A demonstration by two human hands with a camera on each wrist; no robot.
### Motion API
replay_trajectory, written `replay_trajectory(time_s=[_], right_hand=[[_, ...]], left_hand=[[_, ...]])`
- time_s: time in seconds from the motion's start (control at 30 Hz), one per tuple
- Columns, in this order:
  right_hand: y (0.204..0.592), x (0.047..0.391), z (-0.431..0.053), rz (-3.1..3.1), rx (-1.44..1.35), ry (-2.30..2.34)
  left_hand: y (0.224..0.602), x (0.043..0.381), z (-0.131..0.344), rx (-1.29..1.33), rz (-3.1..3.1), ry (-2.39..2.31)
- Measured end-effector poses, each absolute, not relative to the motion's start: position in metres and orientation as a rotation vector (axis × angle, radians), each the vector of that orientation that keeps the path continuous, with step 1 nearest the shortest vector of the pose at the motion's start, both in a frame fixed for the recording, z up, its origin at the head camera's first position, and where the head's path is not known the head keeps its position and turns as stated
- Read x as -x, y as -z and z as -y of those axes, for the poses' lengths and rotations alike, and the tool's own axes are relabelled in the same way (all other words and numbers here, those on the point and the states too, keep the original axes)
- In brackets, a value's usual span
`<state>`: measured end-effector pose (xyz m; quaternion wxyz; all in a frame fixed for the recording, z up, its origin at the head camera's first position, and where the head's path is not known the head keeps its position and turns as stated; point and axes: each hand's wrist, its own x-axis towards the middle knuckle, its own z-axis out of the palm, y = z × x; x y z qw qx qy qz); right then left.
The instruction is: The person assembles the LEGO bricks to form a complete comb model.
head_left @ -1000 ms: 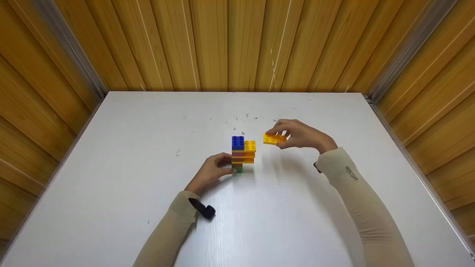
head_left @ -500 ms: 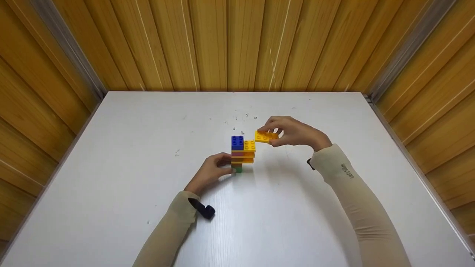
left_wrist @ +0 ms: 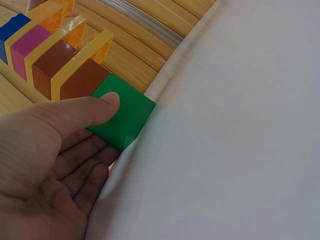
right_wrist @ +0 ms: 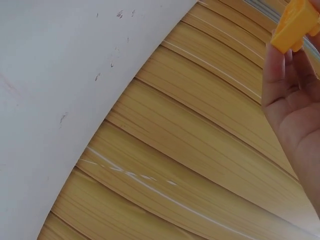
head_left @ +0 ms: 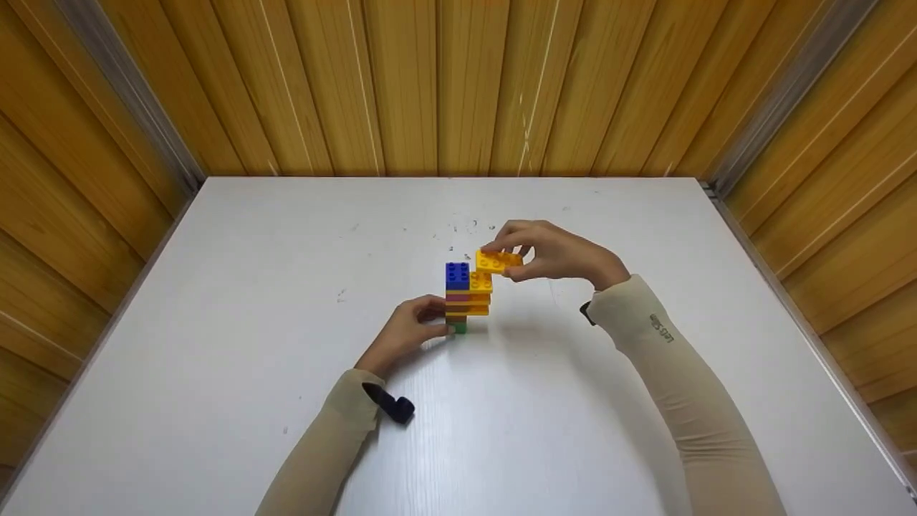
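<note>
On the table a tower of toy building bricks (head_left: 458,297) stands upright, topped by a blue brick (head_left: 458,276). Thin yellow plates jut out to its right between brown and pink bricks. At its foot is a green brick (left_wrist: 125,110), which my left hand (head_left: 412,330) grips, the thumb pressed on its face. My right hand (head_left: 559,251) pinches a flat yellow brick (head_left: 491,261) between thumb and fingers. That piece is held above the uppermost jutting yellow plate (head_left: 481,282), right of the blue brick; whether they touch I cannot tell. In the right wrist view the yellow brick (right_wrist: 296,26) shows only partly.
The white table (head_left: 236,301) spreads around the tower, with small dark marks on its surface behind it. Wood-patterned panels (head_left: 401,86) wall in the back and both sides. Each sleeved wrist wears a black strap (head_left: 390,403).
My right hand has carried the yellow brick leftward and slightly away from me, from beside the tower to over its right part. The left hand and tower have stayed put.
</note>
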<state>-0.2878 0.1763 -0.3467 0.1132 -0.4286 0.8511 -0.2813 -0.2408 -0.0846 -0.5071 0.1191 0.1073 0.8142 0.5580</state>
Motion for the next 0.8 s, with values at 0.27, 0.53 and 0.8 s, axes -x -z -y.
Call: replay_trajectory(time_s=[0.27, 0.53, 0.8], right_hand=[[0.345, 0.285, -0.168, -2.483, 1.294, 0.817], [0.344, 0.282, -0.159, -2.472, 1.329, 0.811], [0.344, 0.281, -0.152, -2.460, 1.366, 0.803]], left_hand=[[0.507, 0.242, 0.085, -0.307, -2.384, -1.623], [0.508, 0.242, 0.086, -0.328, -2.379, -1.635], [0.508, 0.242, 0.085, -0.311, -2.368, -1.634]])
